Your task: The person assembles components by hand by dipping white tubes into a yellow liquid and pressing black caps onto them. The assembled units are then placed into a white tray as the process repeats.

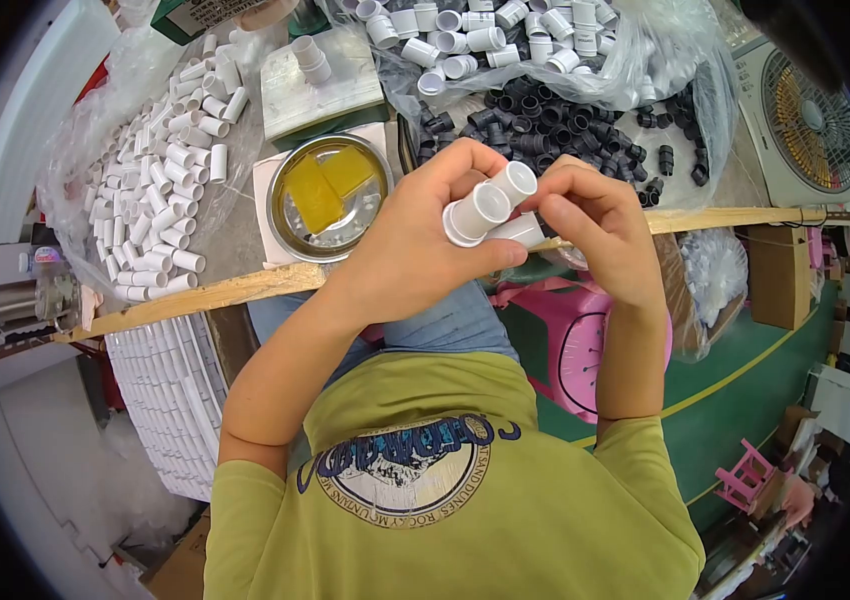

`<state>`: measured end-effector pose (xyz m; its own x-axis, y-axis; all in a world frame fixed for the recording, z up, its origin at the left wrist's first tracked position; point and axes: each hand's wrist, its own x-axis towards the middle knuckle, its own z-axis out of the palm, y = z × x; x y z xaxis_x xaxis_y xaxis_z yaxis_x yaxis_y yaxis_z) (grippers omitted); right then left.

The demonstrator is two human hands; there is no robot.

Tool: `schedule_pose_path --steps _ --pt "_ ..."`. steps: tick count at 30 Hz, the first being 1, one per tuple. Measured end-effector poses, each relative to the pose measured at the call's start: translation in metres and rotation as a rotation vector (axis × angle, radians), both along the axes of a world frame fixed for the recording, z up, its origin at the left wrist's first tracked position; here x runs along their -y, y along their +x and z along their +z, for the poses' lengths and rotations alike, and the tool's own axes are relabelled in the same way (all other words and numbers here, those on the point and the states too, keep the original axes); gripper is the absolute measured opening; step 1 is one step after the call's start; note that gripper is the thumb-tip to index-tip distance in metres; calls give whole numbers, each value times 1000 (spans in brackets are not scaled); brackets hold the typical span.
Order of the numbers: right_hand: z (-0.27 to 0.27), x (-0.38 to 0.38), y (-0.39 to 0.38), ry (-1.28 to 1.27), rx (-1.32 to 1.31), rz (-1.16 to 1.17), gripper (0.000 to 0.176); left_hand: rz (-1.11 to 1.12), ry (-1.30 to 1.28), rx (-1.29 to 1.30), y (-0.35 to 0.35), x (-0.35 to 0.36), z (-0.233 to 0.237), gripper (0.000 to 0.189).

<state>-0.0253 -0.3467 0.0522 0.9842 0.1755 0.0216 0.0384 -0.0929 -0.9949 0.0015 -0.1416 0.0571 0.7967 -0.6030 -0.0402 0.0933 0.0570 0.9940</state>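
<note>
"Several white plastic pieces [478,208] are bunched together on my feed. Where exactly?"

"Near the bench's [235,290] front edge, above it I think, with the black fittings [545,125] beyond them. I see my left hand [390,225] grasping them, its thumb along the lower tube [520,231]."

"And my right hand [610,228]?"

"Fingers curled in, tips close to the pieces. I can't tell whether they grip anything."

"Which step is this?"

"Handling or lining up the parts, I'd judge. The next move calls for a firm left hold and light, well-aimed right fingertips."

"What are the shapes like?"

"Smooth, hollow cylinders, one with a raised collar. My guess is they'd roll if let go. Plain short tubes [180,175] lie heaped toward the left end, on crinkled clear plastic [75,150]. Between heap and hands sits a round, shiny tin [282,228] holding flat, translucent yellow slabs [313,196]."
</note>
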Motion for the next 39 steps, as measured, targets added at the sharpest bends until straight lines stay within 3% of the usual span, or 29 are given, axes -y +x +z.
schedule_pose_path --steps 3,6,8,10,13,16,18,21,25,28,30,31,33,35,38,39 --pt "-1 3 -1 -79 66 62 17 2 59 48 -2 1 -5 48" --pt "-4 18 0 31 59 -56 14 -6 105 80 -2 0 -5 49" --pt "-5 40 -7 381 44 -233 13 7 69 72 -2 -3 -5 49" --pt "-5 83 -16 604 91 -215 13 22 34 64 -2 -6 -7 49" --pt "-1 92 -28 336 122 -344 12 10 24 56 2 -6 -8 48" --pt "18 37 -33 -173 143 -184 11 -19 69 84 0 1 -6 49" --pt "19 8 -25 -403 333 -104 10 -20 94 134 -2 6 -5 49" --pt "14 -8 -17 -470 356 -69 8 1 109 203 -4 4 -7 49" --pt "6 27 -11 -107 185 -346 6 25 108 176 -3 -6 -8 48" --pt "-3 114 -26 301 194 -469 10 45 59 127 -1 -16 -11 48" --pt "-9 195 -42 573 231 -102 11 53 17 80 1 -23 -13 48" --pt "-16 235 -54 554 221 -122 11 54 -2 47 2 -27 -14 48" --pt "-35 314 -78 65 185 -503 14 75 -42 -3 3 -36 -15 48" --pt "-38 315 -81 -592 262 -764 20 124 -84 -37 3 -47 -17 48" --pt "-25 226 -61 -1512 486 -1018 30 164 -127 -140 7 -65 -17 39" --pt "-20 191 -44 -1370 536 -931 27 216 -103 -132 7 -67 -14 36"
